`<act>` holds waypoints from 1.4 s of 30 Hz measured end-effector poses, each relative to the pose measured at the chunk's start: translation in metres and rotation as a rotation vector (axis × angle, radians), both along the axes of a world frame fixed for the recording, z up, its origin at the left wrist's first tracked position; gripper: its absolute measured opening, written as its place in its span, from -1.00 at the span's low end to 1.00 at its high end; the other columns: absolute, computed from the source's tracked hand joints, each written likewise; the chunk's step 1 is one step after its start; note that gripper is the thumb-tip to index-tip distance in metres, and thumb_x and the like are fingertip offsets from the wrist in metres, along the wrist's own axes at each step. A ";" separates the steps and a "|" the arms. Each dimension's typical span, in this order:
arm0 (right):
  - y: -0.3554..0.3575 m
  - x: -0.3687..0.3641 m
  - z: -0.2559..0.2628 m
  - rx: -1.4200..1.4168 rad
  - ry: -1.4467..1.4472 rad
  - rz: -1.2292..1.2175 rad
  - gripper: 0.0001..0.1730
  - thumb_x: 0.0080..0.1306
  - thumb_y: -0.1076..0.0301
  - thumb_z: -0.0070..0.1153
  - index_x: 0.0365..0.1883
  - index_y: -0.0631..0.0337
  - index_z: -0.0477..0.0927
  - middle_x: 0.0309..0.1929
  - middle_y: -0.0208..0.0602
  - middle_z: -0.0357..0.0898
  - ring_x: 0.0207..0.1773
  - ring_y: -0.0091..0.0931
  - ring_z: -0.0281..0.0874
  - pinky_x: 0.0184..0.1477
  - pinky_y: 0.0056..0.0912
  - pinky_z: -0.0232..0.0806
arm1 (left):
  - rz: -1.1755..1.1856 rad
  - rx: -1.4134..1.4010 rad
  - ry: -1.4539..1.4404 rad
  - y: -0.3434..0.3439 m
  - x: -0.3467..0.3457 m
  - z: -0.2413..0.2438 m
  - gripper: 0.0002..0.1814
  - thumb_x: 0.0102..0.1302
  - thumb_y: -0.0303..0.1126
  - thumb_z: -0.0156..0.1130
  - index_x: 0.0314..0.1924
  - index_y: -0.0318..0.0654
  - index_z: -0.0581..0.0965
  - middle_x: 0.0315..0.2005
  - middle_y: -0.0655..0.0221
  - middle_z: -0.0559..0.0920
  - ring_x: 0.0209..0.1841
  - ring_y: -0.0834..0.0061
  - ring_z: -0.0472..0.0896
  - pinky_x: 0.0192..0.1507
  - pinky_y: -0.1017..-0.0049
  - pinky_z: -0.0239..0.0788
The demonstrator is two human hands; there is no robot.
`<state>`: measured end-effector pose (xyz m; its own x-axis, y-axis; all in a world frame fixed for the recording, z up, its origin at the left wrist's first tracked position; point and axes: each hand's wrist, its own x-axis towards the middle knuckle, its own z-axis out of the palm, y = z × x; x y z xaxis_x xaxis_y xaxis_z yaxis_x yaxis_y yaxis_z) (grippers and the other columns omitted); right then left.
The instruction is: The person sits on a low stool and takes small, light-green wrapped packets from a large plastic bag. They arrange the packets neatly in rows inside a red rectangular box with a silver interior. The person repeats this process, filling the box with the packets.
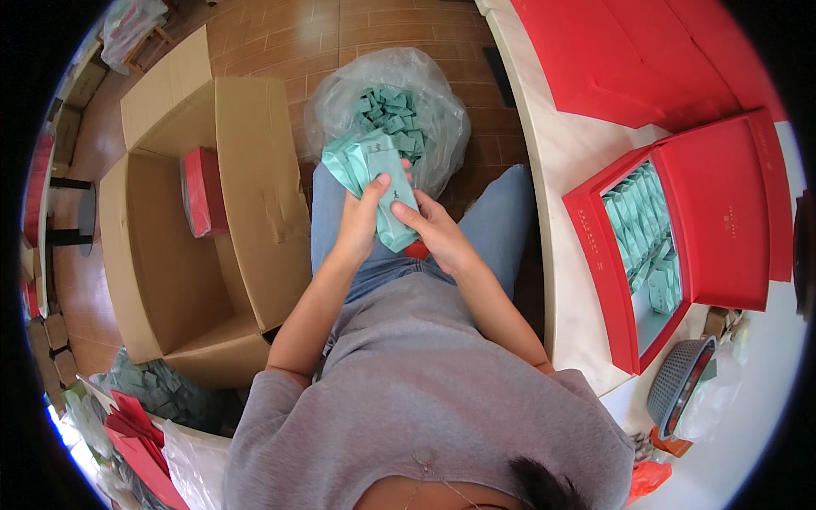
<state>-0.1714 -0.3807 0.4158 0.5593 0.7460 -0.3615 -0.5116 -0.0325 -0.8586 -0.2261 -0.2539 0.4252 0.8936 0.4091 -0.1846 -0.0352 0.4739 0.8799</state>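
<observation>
My left hand and my right hand meet over my lap, both holding a bunch of light green foil packets. Both thumbs press on the front packet, which bears writing. Behind the packets, a clear plastic bag between my knees holds many small green packets. To the right, an open red gift box holds rows of similar green packets, with bare floor showing at its near end. The fingers behind the bunch are partly hidden.
An open cardboard carton stands at left with a red box inside. The white table at right bears the gift box, large red boxes and a grey plastic basket. Another bag of green packets lies at lower left, beside red cardboard pieces.
</observation>
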 end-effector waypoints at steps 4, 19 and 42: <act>0.003 0.005 0.008 -0.111 -0.498 -0.242 -0.40 0.10 0.14 0.36 -0.03 0.31 0.42 -0.07 -0.25 0.47 -0.10 -0.40 0.52 -0.17 -0.35 0.39 | 0.005 -0.025 -0.002 -0.001 0.005 -0.009 -0.45 0.44 -0.03 -0.14 0.22 -0.30 0.29 0.14 0.26 0.44 0.16 0.37 0.43 0.19 0.37 0.27; 0.000 -0.008 0.051 -0.098 -1.269 -0.375 -0.84 0.12 0.47 0.27 -0.36 0.25 0.53 -0.50 -0.38 0.45 -0.63 -0.57 0.31 -0.58 -0.55 0.19 | 0.374 -0.329 -0.259 0.022 0.020 0.018 -0.12 0.26 0.46 -0.38 0.22 -0.14 0.33 -0.48 0.56 0.31 -0.39 0.64 0.26 -0.34 0.62 0.14; -0.081 0.003 0.112 -0.322 -1.459 -0.656 -0.50 -0.04 0.23 0.41 -0.16 0.23 0.52 -0.23 -0.20 0.50 -0.18 -0.25 0.50 -0.18 -0.31 0.39 | -0.028 -0.255 -0.350 -0.090 0.043 0.074 -0.17 0.31 0.39 -0.35 0.16 -0.25 0.30 -0.07 0.27 0.49 -0.01 0.36 0.45 0.09 0.31 0.27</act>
